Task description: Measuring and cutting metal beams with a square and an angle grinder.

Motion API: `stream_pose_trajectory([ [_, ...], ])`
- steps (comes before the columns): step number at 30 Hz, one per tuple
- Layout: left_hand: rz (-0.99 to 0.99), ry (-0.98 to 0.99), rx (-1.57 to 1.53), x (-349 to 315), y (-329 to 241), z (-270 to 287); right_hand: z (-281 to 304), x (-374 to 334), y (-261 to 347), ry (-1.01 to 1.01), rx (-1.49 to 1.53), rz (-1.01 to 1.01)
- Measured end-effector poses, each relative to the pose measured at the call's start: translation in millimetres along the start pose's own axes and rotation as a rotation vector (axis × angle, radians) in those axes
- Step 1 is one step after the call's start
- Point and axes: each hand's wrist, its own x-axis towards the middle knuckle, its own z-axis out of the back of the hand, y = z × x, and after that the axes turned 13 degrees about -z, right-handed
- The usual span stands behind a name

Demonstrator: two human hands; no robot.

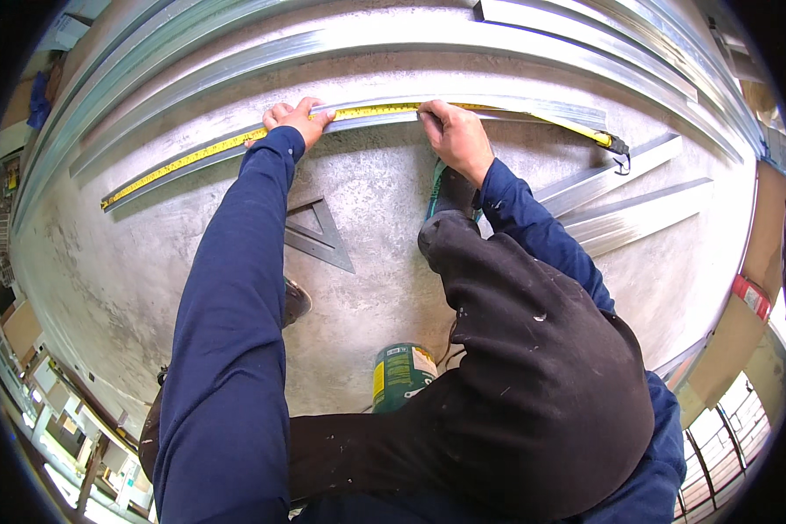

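A yellow tape measure blade [192, 155] lies stretched along a long metal channel [533, 108] on the concrete floor; its case [616, 142] rests at the right end. My left hand [299, 119] presses the tape down onto the channel, fingers flat. My right hand [452, 134] pinches at the tape and channel edge a little to the right; whether it holds a marker is hidden. Both arms wear dark blue sleeves. My bent knee in black trousers fills the lower middle.
A metal triangular square [321, 234] lies on the floor between my arms. A green power tool [400, 374] sits below my knee. More metal channels [620, 183] lie to the right and several run across the top. Cardboard boxes [742, 323] stand at the right.
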Motion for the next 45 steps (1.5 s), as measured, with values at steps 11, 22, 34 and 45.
stream_pose_trajectory([
  [11,-0.003,0.037,-0.011,-0.6,0.7,-0.2,1.4,5.9,9.3,0.018,-0.109,0.066],
  [22,-0.025,0.018,0.003,0.4,2.1,0.0,9.5,12.0,14.3,0.247,-0.195,-0.037],
  [34,-0.017,0.017,0.003,-0.1,0.6,1.3,2.4,0.7,2.3,0.032,-0.021,-0.016],
  [45,-0.030,0.011,0.029,0.4,1.8,0.4,0.7,2.4,5.8,0.008,-0.047,-0.007],
])
